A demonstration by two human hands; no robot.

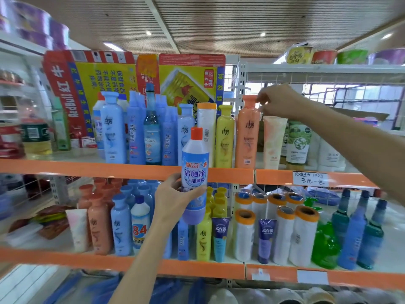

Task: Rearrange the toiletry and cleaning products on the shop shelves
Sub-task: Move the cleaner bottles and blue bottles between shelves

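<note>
My left hand (175, 198) grips a white toilet-cleaner bottle (195, 163) with an orange cap and blue label, holding it upright in front of the upper shelf's orange edge (109, 167). My right hand (278, 102) reaches to the top of a tall orange shampoo bottle (246, 137) on the upper shelf, fingers pinched at its cap. To its left stand a yellow shampoo bottle (224, 137) and a white roll with an orange end (206, 128). A pale cream tube (272, 141) stands just right of the orange bottle.
Blue bottles (114, 128) and a Red Bull carton (92, 84) fill the upper shelf's left. The lower shelf (197, 270) holds orange, blue and yellow bottles, several white rolls (243, 235), purple tubes, a green pump bottle (324, 244) and teal bottles. A handwritten price tag (310, 178) hangs right.
</note>
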